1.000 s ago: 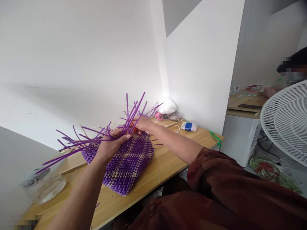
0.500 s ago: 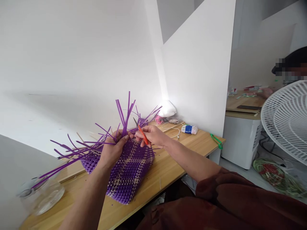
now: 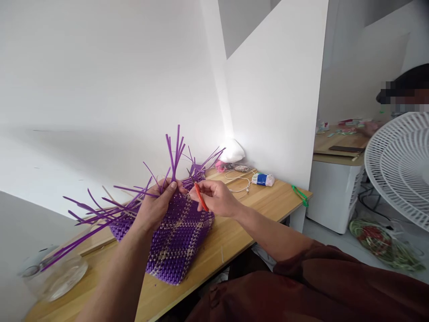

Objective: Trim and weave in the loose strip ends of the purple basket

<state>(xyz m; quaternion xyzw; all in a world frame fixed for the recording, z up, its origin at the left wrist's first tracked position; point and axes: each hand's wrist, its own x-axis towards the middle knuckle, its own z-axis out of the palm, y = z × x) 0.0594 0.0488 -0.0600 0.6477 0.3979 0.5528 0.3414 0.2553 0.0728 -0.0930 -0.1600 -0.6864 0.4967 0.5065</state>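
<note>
A half-woven purple and beige basket (image 3: pixel 177 241) lies on the wooden table (image 3: pixel 231 237), loose purple strips (image 3: pixel 100 210) fanning out from its open rim. My left hand (image 3: pixel 156 208) pinches a bunch of upright purple strips at the rim. My right hand (image 3: pixel 214 197) holds orange-handled scissors (image 3: pixel 201 197) close against that bunch, blades mostly hidden behind the strips and fingers.
A glass jar (image 3: pixel 53 273) stands at the table's left front corner. A white bag (image 3: pixel 233 151), a white cable (image 3: pixel 239 179) and a small blue-white packet (image 3: pixel 263 179) lie at the back. A white fan (image 3: pixel 398 167) is at right; another person sits behind it.
My right hand drew back from the far rim and brought the orange scissors to the strips. My left hand gathered several strips upright.
</note>
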